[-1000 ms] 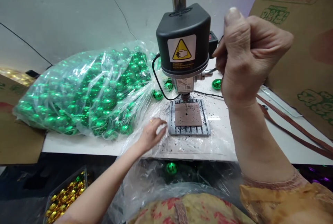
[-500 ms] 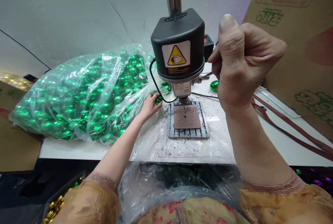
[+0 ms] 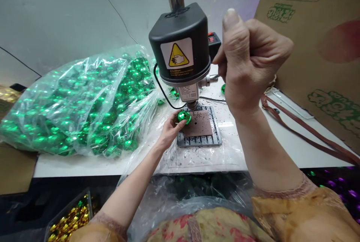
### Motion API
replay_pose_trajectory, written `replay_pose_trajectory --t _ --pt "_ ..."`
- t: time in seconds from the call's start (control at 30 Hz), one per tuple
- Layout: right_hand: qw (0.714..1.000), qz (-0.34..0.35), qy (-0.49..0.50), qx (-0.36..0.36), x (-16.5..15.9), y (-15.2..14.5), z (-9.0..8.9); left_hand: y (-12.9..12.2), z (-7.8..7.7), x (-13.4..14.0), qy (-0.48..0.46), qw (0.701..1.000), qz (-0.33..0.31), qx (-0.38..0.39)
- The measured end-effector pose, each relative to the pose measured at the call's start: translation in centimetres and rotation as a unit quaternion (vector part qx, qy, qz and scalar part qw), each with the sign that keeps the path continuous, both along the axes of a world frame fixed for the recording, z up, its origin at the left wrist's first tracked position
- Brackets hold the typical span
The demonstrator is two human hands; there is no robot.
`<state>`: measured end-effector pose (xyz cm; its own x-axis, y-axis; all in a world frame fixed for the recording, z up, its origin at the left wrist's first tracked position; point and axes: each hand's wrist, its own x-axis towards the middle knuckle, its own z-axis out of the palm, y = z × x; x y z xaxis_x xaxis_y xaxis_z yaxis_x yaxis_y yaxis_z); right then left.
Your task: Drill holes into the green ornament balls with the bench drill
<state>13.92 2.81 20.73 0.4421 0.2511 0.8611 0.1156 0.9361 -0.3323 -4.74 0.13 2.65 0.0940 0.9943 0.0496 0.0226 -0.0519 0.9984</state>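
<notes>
My left hand [image 3: 170, 131] grips a shiny green faceted ball [image 3: 184, 117] between thumb and fingers. The ball is over the left part of a brown board [image 3: 201, 127], which lies on the slotted metal base [image 3: 216, 131] of a small drill press [image 3: 180, 39]. A dark hole shows in the board, right of the ball. My right hand [image 3: 250, 62] is closed in a raised fist at the machine's right side, around the drill press lever [image 3: 214, 79]. Most of the lever is hidden by the hand. Dark shavings are scattered over board and base.
A clear plastic bag [image 3: 84, 103] full of green balls lies on the left. Another green ball [image 3: 223, 88] rests behind my right hand. Cardboard boxes [image 3: 298, 39], brown straps [image 3: 303, 129], a black cable [image 3: 161, 84] and a tub of gold balls [image 3: 70, 219] surround the workspace.
My left hand has come from beside the bag rightward to the board, bringing a green ball. My right hand stays closed at the lever. The whole view has shifted slightly.
</notes>
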Motion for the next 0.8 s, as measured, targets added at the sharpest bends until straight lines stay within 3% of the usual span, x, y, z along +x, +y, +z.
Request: replay_pose_trajectory --t 0.27,0.47,0.57,0.8 --pt "0.999 0.029 0.013 -0.003 -0.1 -0.3 -0.1 1.2 -1.1 0.9 0.142 0.987 -0.017 0.069" --pt "0.999 0.009 0.015 -0.030 -0.2 -0.6 -0.1 0.6 -1.0 1.7 0.297 0.943 0.007 0.149" --pt "0.999 0.012 0.009 -0.038 -0.1 -0.7 0.0 0.5 -1.0 2.4 0.310 0.934 0.007 0.179" --pt "0.999 -0.006 -0.001 -0.045 -0.2 -1.6 -0.4 0.5 -1.4 3.3 0.268 0.949 0.013 0.167"
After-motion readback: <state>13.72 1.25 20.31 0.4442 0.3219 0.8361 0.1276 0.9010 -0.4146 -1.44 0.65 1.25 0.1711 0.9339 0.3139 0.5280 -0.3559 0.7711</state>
